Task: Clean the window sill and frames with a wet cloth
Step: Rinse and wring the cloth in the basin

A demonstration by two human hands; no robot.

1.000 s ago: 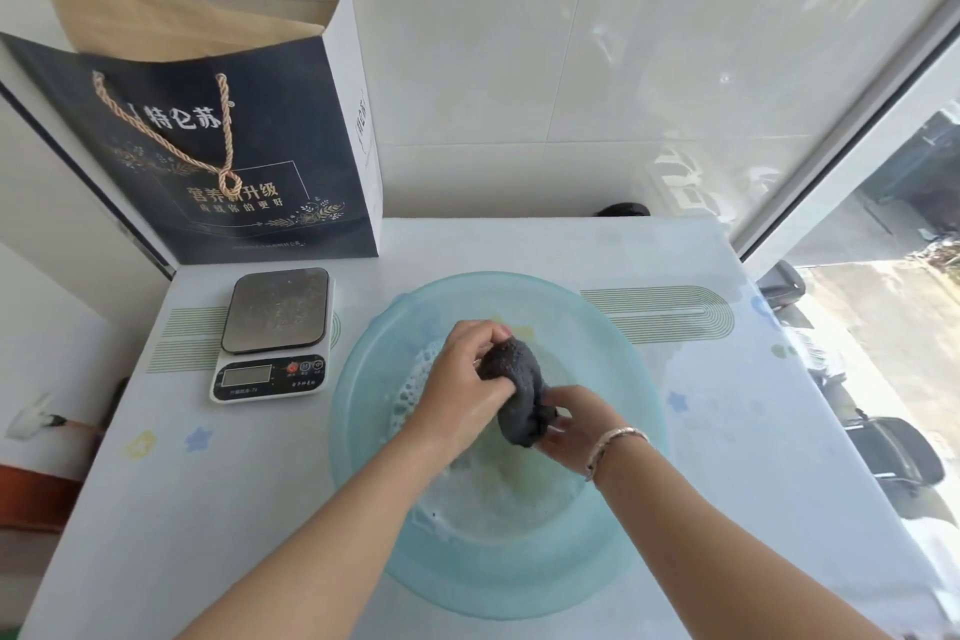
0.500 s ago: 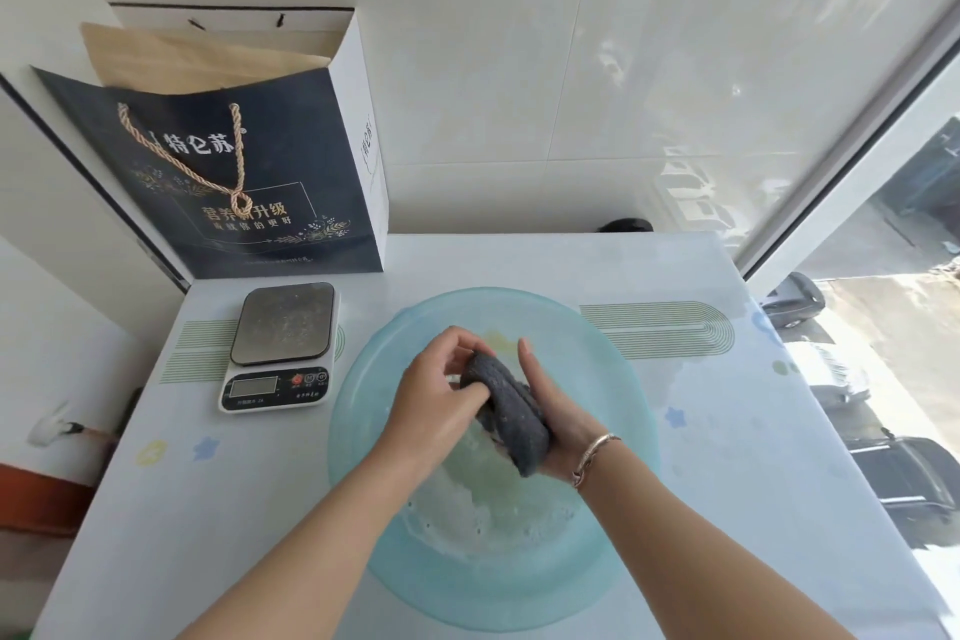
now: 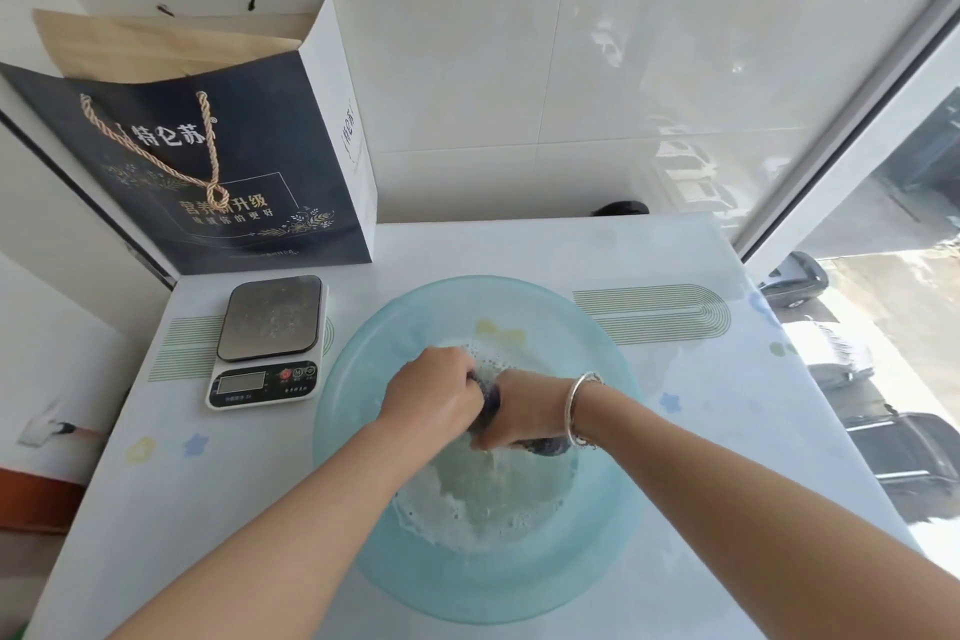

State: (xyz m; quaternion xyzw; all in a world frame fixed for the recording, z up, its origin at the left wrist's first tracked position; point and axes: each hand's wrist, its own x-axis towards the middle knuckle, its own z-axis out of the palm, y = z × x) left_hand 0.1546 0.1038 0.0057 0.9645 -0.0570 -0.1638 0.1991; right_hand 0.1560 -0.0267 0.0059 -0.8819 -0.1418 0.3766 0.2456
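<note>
Strong daylight is coming in through the window [image 3: 893, 327] on the right, washing out the table [image 3: 727, 431] edge nearest it. The tiled wall [image 3: 597, 94] is throwing back pale reflections and glare. Shadows are staying soft and faint. Wide-angle bending is curving straight lines near the edges. Focus is holding fairly sharp; fine detail is looking slightly smeared.

We are in a home, likely a kitchen corner: white tiled wall [image 3: 467, 94], kitchen scale [image 3: 267, 340], gift bag [image 3: 208, 172], wash basin [image 3: 483, 587] on a patterned table [image 3: 727, 431], 1 window [image 3: 909, 250] beside.
</note>
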